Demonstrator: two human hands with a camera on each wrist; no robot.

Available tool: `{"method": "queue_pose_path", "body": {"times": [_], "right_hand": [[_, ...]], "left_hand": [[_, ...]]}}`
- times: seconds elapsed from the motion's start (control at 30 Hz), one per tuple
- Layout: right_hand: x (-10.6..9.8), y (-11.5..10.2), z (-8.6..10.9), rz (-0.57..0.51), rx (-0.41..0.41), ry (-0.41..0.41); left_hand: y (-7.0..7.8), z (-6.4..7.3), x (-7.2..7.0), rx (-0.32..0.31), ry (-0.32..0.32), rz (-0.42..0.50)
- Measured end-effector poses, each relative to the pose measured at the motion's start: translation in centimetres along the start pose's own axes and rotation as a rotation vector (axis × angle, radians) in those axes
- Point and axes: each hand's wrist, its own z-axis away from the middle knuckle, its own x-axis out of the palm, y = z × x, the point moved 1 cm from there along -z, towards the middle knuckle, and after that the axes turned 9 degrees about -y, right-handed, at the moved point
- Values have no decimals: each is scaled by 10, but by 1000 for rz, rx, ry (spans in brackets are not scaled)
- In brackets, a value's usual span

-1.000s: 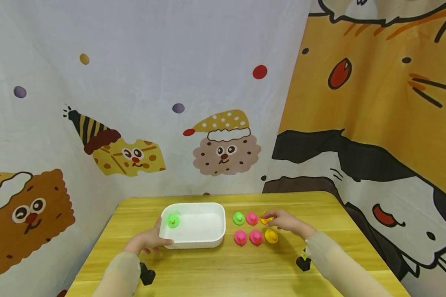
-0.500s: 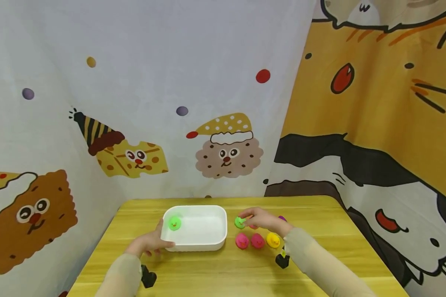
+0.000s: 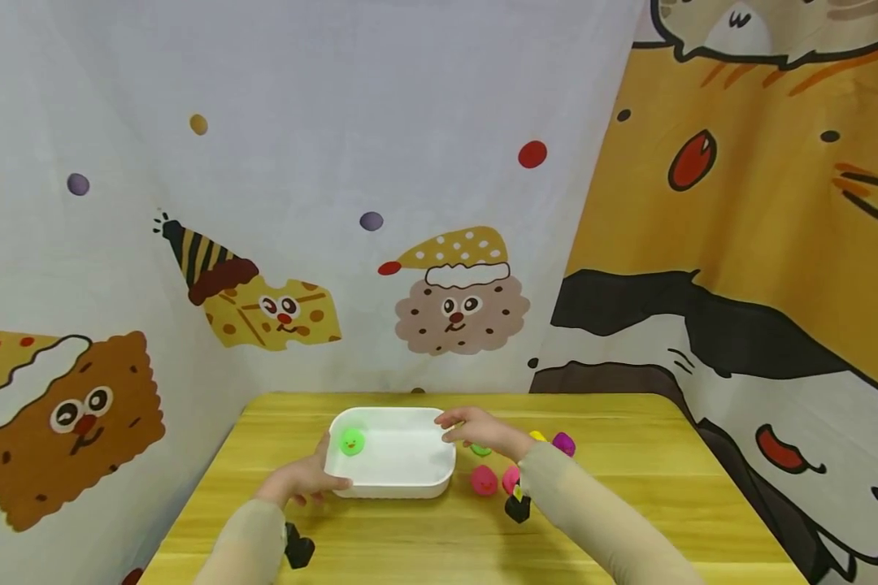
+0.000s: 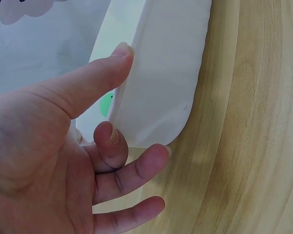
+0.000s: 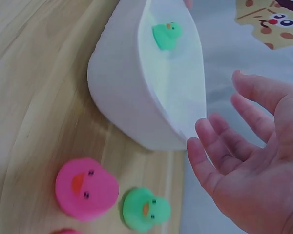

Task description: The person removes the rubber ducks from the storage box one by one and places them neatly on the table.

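A white plastic tub (image 3: 410, 459) stands on the table with a green rubber duck (image 3: 351, 442) inside at its left end. My left hand (image 3: 303, 479) grips the tub's left end; in the left wrist view the thumb (image 4: 105, 73) lies over the rim and the index finger bends at the end wall. My right hand (image 3: 486, 431) hovers at the tub's right end, holding nothing, its fingers relaxed and spread in the right wrist view. Below that hand, a pink duck (image 5: 85, 189) and another green duck (image 5: 145, 209) sit beside the tub.
Further right on the wooden table (image 3: 410, 540) are a yellow duck (image 3: 537, 436) and a purple one (image 3: 564, 444), partly behind the right arm. A second pink duck (image 3: 510, 478) is also partly covered. A cartoon-printed cloth (image 3: 300, 122) hangs behind the table.
My right hand has travelled left from the yellow duck, over the pink and green ones, to the tub's right end. My left hand has stayed on the tub. The head view has shifted slightly.
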Motion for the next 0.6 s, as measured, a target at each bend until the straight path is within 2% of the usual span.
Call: {"method": "queue_pose_path", "body": {"times": [0.2, 0.33, 0.6], "right_hand": [[12, -8, -27, 19, -6, 47], [20, -13, -40, 10, -2, 46], [37, -16, -64, -113, -39, 15]], "left_hand": [[-1, 0, -1, 2, 0, 3], [-1, 1, 0, 13, 6, -2], [-3, -3, 0, 6, 5, 3]]}}
